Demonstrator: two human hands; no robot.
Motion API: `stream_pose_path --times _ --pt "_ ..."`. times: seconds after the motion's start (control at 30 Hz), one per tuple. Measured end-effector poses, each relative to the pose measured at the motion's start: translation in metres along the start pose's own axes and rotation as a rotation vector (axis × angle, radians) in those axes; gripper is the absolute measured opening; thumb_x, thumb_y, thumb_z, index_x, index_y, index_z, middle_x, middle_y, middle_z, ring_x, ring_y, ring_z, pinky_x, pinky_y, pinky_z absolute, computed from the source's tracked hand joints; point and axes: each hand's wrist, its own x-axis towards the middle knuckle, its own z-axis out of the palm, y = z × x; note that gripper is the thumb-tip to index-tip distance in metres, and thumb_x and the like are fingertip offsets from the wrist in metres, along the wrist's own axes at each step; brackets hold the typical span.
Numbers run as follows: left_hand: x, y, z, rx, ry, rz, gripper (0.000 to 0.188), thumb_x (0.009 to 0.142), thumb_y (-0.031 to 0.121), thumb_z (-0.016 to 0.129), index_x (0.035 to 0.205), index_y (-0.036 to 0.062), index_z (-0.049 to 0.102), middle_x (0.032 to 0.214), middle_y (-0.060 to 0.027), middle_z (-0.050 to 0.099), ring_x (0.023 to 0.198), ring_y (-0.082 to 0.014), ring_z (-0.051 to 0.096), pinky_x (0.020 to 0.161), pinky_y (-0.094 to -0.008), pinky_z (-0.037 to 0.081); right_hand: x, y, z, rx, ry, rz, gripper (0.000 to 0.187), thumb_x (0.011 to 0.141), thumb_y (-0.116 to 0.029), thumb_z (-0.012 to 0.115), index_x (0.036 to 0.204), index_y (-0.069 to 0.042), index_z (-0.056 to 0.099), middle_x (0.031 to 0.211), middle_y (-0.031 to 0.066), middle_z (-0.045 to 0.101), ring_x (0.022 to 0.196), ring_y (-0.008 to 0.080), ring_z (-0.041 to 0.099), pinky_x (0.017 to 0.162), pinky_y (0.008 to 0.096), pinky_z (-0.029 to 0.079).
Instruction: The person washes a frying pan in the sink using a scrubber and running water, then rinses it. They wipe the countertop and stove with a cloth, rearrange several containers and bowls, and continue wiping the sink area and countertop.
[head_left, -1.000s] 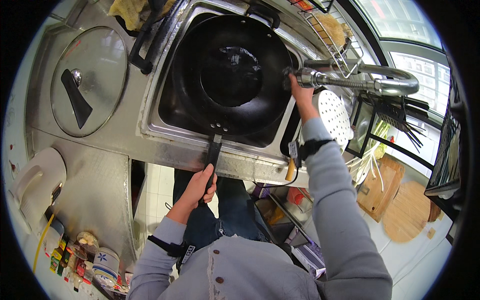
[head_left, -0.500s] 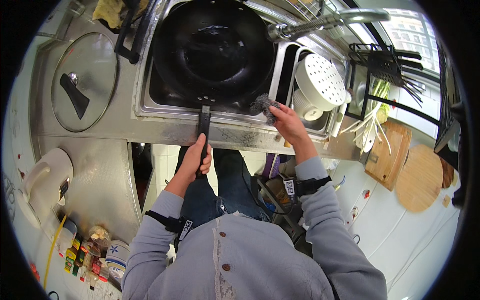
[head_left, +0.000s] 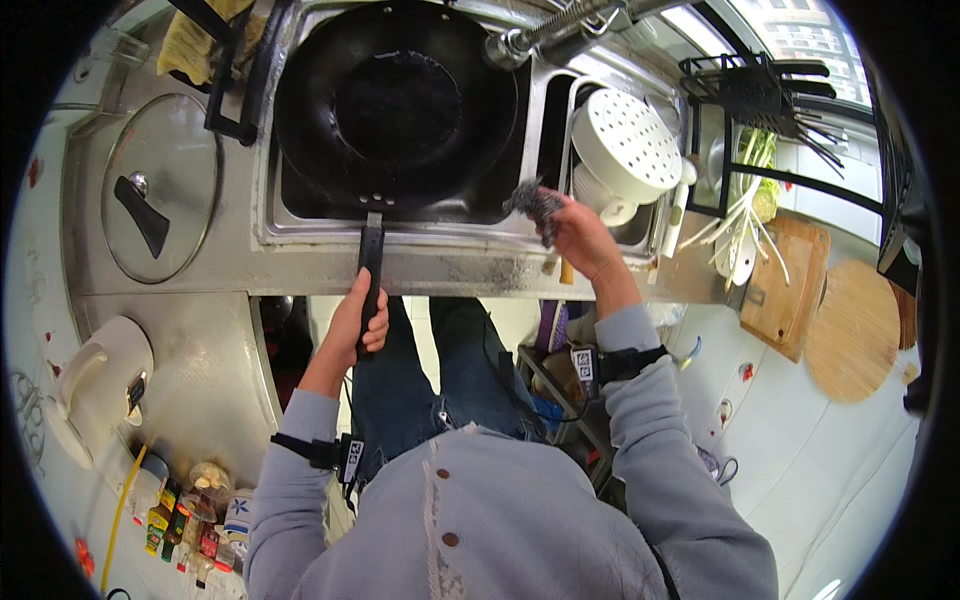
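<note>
A large black wok (head_left: 395, 160) rests over the sink, its inside wet, with a little liquid at the bottom. My left hand (head_left: 357, 318) is wrapped round the wok's black handle (head_left: 371, 250), which points toward me. In the fingers of my right hand (head_left: 587, 238) is a grey steel wool scrubber (head_left: 538, 206), held above the sink's front rim (head_left: 470, 238), to the right of the wok and apart from it. The metal faucet (head_left: 560, 30) reaches over the wok's far right edge.
A white colander (head_left: 625, 145) stands in the right basin. On the left counter lies a glass lid (head_left: 165, 190) with a black knob. Green onions (head_left: 755, 195), a rectangular cutting board (head_left: 787, 285) and a round board (head_left: 852, 330) are at the right. Several bottles (head_left: 165, 520) stand at the lower left.
The wok, sink and left hand sit slightly further left in the picture as the view shifts. My grips on the handle and scrubber stay the same. The liquid in the wok has settled.
</note>
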Motion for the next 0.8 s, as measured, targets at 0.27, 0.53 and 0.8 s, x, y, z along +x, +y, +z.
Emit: stream_pose_path --times 0.27,0.53,0.8 --pt "-0.014 0.010 0.004 0.013 0.035 -0.001 0.053 0.093 0.063 0.040 0.077 0.0128 0.045 0.051 0.0033 0.037 0.035 -0.0072 0.030 0.035 -0.0230 0.025 0.041 0.010 0.004 -0.288 0.386 -0.130 0.040 0.084 -0.003 0.048 0.122 -0.002 0.058 0.100 0.0034 0.065 0.080 0.0095 0.059 0.074 0.0229 0.049" --pt "-0.012 0.006 0.010 0.043 0.077 0.022 0.038 0.094 0.045 0.054 0.077 0.0118 0.046 0.051 0.0021 0.039 0.035 -0.0078 0.034 0.035 -0.0238 0.026 0.060 -0.049 0.013 -0.387 0.359 -0.253 0.043 0.083 -0.002 0.044 0.124 0.000 0.056 0.092 0.0029 0.064 0.077 0.0089 0.057 0.072 0.0215 0.047" --pt "-0.022 0.001 0.032 0.109 0.210 0.129 0.024 0.088 0.019 0.066 0.081 0.0088 0.045 0.051 0.0015 0.039 0.036 -0.0081 0.035 0.035 -0.0248 0.027 0.069 -0.050 0.027 -0.456 0.267 -0.136 0.038 0.086 -0.004 0.044 0.122 0.001 0.057 0.091 0.0024 0.064 0.074 0.0076 0.056 0.069 0.0222 0.046"
